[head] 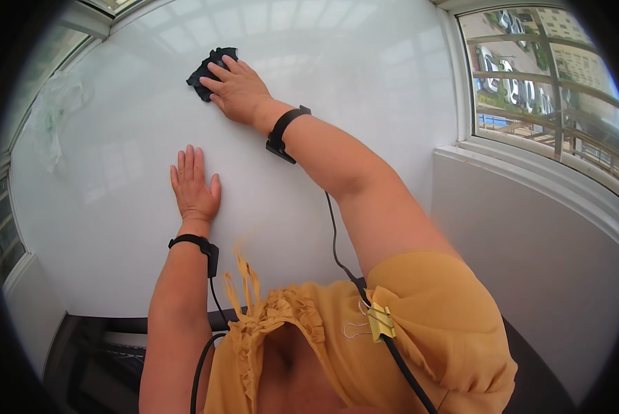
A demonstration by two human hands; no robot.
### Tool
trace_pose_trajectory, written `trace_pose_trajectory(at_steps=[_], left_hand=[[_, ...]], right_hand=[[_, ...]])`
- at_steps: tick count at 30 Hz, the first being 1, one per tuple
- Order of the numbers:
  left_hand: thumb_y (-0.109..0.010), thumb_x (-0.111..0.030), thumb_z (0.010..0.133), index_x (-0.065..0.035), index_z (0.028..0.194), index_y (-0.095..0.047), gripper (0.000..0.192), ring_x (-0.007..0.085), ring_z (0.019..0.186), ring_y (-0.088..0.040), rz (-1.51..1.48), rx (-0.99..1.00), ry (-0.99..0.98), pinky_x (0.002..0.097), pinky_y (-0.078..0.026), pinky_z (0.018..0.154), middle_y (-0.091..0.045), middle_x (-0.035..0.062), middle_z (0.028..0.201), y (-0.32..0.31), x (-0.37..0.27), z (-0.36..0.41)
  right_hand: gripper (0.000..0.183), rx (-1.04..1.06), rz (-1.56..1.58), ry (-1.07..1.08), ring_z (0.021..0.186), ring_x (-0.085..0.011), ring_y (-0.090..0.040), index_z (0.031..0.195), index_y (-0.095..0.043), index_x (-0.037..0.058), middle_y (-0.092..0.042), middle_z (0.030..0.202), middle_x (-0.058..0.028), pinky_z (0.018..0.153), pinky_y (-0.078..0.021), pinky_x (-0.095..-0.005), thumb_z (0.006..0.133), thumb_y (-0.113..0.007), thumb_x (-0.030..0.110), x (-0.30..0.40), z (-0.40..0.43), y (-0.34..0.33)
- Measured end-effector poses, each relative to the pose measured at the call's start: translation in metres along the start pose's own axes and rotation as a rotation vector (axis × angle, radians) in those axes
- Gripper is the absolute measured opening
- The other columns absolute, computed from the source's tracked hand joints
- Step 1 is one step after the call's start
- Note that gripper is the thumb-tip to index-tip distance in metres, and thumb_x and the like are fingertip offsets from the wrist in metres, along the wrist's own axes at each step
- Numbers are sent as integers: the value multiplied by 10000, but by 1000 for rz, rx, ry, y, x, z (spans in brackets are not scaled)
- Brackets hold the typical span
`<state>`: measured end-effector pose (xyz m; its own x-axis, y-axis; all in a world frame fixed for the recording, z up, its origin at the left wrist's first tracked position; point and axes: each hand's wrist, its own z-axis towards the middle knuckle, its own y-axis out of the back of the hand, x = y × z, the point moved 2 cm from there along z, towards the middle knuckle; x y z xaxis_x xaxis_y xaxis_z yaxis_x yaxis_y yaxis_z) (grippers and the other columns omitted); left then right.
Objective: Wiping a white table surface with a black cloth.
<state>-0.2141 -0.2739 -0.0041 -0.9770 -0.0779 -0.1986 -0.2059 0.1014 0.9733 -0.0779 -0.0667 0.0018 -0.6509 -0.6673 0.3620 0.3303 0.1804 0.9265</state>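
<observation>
A crumpled black cloth [211, 72] lies on a glossy white tabletop [133, 207], toward its far side. My right hand [239, 90] rests over the cloth's right part, pressing it against the surface with fingers spread. The cloth's left and far edges stick out past the fingertips. Nearer to me and to the left, my left hand [193, 189] lies flat and palm down on the white surface. Its fingers point away from me, the thumb stands apart, and it holds nothing.
A thin translucent plastic bag [55, 121] lies crumpled at the table's left edge. Windows flank both sides; the right one has a white sill [527, 181]. Black wristbands on both wrists trail cables [335, 233], one held at my shoulder by a yellow binder clip [381, 322].
</observation>
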Motion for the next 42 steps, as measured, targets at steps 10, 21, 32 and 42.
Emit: trace_pose_trajectory(at_steps=[10, 21, 32, 42], left_hand=[[-571, -305, 933, -98, 1547, -309, 698, 268, 1525, -190, 12, -15, -37, 486, -106, 1238, -280, 84, 1627, 2, -1, -2], [-541, -339, 944, -97, 1547, -311, 689, 275, 1527, -178, 42, 9, -14, 490, -87, 1238, -262, 99, 1635, -7, -3, 4], [-526, -319, 955, -99, 1541, -324, 658, 274, 1525, -186, 30, -59, -19, 484, -91, 1238, -277, 101, 1629, -7, -8, 1], [-486, -226, 957, -94, 1525, -351, 598, 281, 1518, -210, 18, -113, -70, 501, -111, 1230, -311, 104, 1614, -11, 8, 5]], right_hand=[[416, -35, -30, -252, 1437, -281, -363, 1394, -561, 184, -458, 1527, -34, 1195, -268, -454, 985, -584, 256, -69, -143, 49], [452, -331, -298, -1053, 1427, -423, -331, 1422, -510, 47, -432, 1525, -187, 1193, -265, -468, 991, -503, 183, -94, -398, 68], [484, -280, -3, -731, 1440, -389, -308, 1414, -520, 72, -412, 1534, -137, 1179, -238, -531, 949, -587, 186, 77, -226, 2], [425, 149, 286, 54, 1459, -217, -343, 1375, -580, 143, -466, 1523, 1, 1203, -266, -398, 955, -521, 134, 175, -272, -18]])
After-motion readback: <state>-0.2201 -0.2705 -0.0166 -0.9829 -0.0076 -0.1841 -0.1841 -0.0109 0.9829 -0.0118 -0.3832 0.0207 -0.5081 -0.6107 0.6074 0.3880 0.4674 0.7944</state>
